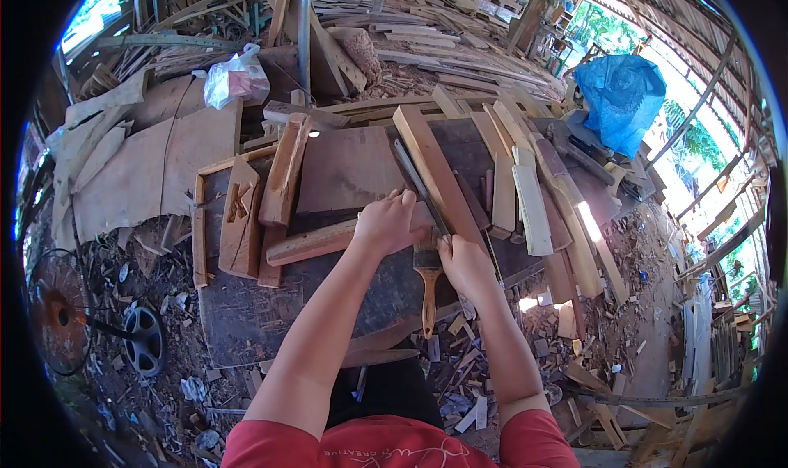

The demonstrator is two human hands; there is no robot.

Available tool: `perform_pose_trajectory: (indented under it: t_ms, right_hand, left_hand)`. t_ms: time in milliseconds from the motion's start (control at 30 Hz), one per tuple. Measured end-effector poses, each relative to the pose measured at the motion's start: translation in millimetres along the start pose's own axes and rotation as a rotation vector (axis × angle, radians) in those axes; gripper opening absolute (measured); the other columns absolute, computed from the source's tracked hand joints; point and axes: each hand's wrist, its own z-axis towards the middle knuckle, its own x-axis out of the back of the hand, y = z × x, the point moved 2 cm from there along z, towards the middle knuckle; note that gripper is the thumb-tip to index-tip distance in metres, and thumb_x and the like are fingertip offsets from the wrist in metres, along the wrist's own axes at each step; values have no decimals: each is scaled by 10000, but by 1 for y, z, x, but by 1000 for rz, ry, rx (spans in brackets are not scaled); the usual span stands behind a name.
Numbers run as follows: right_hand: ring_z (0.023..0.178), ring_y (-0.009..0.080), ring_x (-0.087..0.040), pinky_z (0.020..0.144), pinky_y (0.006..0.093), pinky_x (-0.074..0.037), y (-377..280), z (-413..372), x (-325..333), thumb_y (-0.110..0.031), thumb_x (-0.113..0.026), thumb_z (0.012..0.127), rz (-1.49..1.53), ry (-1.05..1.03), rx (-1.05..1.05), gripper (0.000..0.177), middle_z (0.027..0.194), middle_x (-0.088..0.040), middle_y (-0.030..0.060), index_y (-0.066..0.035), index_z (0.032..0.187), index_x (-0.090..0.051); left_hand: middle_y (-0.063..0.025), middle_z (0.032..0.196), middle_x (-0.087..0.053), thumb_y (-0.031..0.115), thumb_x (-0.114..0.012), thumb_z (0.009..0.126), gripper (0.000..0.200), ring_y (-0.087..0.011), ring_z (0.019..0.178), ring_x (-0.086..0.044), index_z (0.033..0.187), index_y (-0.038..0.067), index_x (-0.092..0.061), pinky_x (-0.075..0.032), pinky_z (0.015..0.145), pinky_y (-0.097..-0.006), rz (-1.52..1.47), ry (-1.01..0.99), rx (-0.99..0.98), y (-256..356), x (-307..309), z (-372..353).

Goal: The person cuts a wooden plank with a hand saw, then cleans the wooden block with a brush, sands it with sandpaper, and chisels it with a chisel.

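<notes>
My left hand (387, 223) is closed on a reddish wooden bar (316, 243) that lies slanted across the dark workbench (271, 316). To its right, my right hand (465, 263) is closed around the lower end of a long dark metal tool (420, 185), which points up and away. A brush with a wooden handle (429, 300) lies between my forearms, its bristles just below the bar's right end. Beyond the metal tool lies a thick wooden beam (439, 168). Left of my hands are a carved wood block (240, 218) and a hollowed block (285, 170).
More wooden strips (533, 210) lie on the right. A clear plastic bag (235, 78) is at the back left, a blue bag (621, 99) at the back right. A fan (61, 312) stands at the lower left. Wood scraps (607, 423) cover the ground.
</notes>
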Motion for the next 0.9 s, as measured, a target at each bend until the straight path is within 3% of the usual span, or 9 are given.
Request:
perform_pose_trajectory:
  t_ms: [100,300,400,833,900]
  right_hand:
    - [835,397,-592,749,478,-453,-1,1,0,-331,-374,912,9,28,-2,378,838,-616,233,-2,904,-558]
    - [841,401,-589,754,481,-451,-9,6,2,-335,-383,909,26,44,-20,376,836,-615,233,-2,908,-558]
    - [844,398,-589,753,479,-453,-8,10,-1,-324,-386,907,20,42,-11,366,836,-616,230,-2,914,-561]
    - [822,388,-599,739,471,-464,-11,10,2,-304,-385,904,-32,-4,18,349,828,-620,227,3,896,-553]
    - [816,389,-601,735,471,-466,-9,10,2,-304,-385,904,-33,-5,16,351,823,-621,227,4,898,-553]
  left_hand:
    - [-245,1132,-532,451,-615,742,578,-317,1058,-534,1037,-16,-442,-454,856,-380,41,120,-61,-4,-8,1]
    - [-240,1119,-540,455,-618,738,578,-317,1059,-533,1020,-18,-443,-455,853,-381,26,36,7,-1,-3,1]
    - [-235,1098,-551,461,-619,736,578,-319,1037,-544,1015,-14,-444,-461,841,-383,45,145,-69,-6,-11,2]
    - [-242,1087,-559,489,-618,731,598,-313,1008,-564,1013,-10,-447,-473,814,-382,40,88,-34,-4,-10,3]
    - [-197,1076,-570,451,-647,719,575,-282,1032,-561,1013,-2,-447,-493,804,-361,90,107,-19,-4,-10,2]
